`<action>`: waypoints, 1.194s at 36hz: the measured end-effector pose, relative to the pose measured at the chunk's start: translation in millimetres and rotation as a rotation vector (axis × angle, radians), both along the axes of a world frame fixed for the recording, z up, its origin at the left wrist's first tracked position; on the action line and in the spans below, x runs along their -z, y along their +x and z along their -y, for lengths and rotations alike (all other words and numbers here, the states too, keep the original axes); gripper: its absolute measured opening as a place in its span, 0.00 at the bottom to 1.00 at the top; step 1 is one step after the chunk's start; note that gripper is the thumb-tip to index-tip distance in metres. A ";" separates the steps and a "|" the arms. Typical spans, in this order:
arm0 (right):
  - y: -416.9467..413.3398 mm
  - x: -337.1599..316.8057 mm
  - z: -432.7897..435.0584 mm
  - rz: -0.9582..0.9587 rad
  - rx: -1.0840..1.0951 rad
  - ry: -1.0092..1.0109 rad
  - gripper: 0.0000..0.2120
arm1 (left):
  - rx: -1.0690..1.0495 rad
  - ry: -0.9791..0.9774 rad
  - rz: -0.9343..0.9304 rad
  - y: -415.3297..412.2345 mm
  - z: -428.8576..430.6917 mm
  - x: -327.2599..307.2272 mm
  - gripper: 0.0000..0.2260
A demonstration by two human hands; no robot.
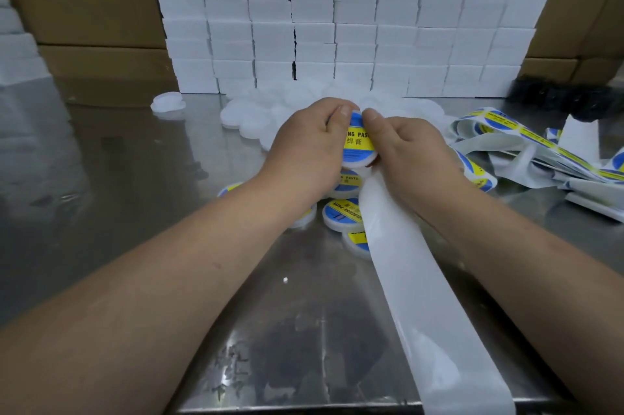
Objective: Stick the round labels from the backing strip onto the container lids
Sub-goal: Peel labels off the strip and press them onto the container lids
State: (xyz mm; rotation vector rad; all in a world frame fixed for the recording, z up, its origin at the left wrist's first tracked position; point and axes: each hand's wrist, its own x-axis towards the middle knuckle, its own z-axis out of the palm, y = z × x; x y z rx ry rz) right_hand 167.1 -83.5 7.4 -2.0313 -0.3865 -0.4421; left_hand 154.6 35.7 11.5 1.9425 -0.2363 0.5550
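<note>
My left hand grips a white round lid that carries a blue and yellow round label, tilted toward me above the table. My right hand is at the lid's right edge, its thumb pressing on the top of the label. The empty white backing strip runs from under my right hand down to the near table edge. Several labelled lids lie under my hands. Plain white lids are heaped just behind them. The strip with unused labels lies folded at the right.
The metal table holds two loose white lids at the back left. A wall of stacked white boxes stands behind the heap. Cardboard cartons flank it on both sides. A dark object sits at the back right.
</note>
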 end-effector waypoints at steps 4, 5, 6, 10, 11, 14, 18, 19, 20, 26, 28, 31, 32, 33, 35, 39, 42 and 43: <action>1.7 0.9 0.3 0.020 0.016 -0.083 0.25 | -0.071 0.100 0.024 0.7 -1.3 0.2 0.10; 2.5 2.0 0.6 0.024 0.025 -0.091 0.26 | -0.098 0.131 0.035 0.6 -2.1 0.3 0.10; 3.9 3.3 1.3 0.024 0.036 -0.082 0.26 | -0.125 0.157 0.043 0.6 -3.3 0.6 0.10; 7.9 5.3 2.7 -0.003 0.056 0.008 0.23 | -0.217 0.232 0.010 3.5 -12.4 0.0 0.14; 8.4 4.9 3.2 -0.006 0.059 0.011 0.20 | -0.244 0.270 -0.022 5.4 -14.4 -0.1 0.15; 9.5 2.2 4.6 0.010 0.073 0.018 0.09 | -0.309 0.422 -0.150 11.0 -18.1 0.9 0.17; 7.0 2.3 4.1 0.018 0.049 0.039 0.17 | -0.352 0.615 -0.268 15.4 -18.4 5.2 0.14; 5.9 2.5 4.0 0.038 0.058 0.024 0.19 | -0.360 0.624 -0.279 15.4 -18.1 6.1 0.13; 5.2 2.7 4.6 0.060 0.066 0.015 0.20 | -0.371 0.636 -0.280 15.7 -18.4 7.0 0.13; 6.4 2.3 7.4 0.086 0.090 0.041 0.24 | -0.379 0.666 -0.024 12.9 -17.3 6.1 0.20; 6.5 1.9 6.9 0.083 0.073 0.072 0.25 | -0.249 0.562 0.069 8.8 -14.2 4.6 0.20; 5.4 2.1 5.3 0.095 0.048 0.120 0.25 | -0.052 0.458 0.087 3.3 -6.5 6.5 0.19; 5.0 2.0 4.8 0.109 0.039 0.135 0.25 | -0.015 0.432 0.086 3.0 -4.3 8.0 0.18; 4.5 1.8 4.5 0.124 0.031 0.150 0.25 | 0.006 0.405 0.085 2.8 -2.7 8.8 0.17; 3.4 -0.6 4.3 0.147 0.011 0.192 0.24 | 0.014 0.350 0.075 2.5 -1.6 8.9 0.18; -0.3 -2.7 3.1 0.181 -0.084 0.261 0.20 | -0.028 0.228 0.056 3.8 -3.9 8.3 0.21; -6.6 -2.3 -0.4 0.193 -0.083 0.251 0.19 | -0.089 0.169 0.096 5.8 -6.8 7.3 0.13; -8.3 -2.9 -0.8 0.214 -0.053 0.248 0.17 | -0.117 0.134 0.098 6.4 -8.0 6.4 0.11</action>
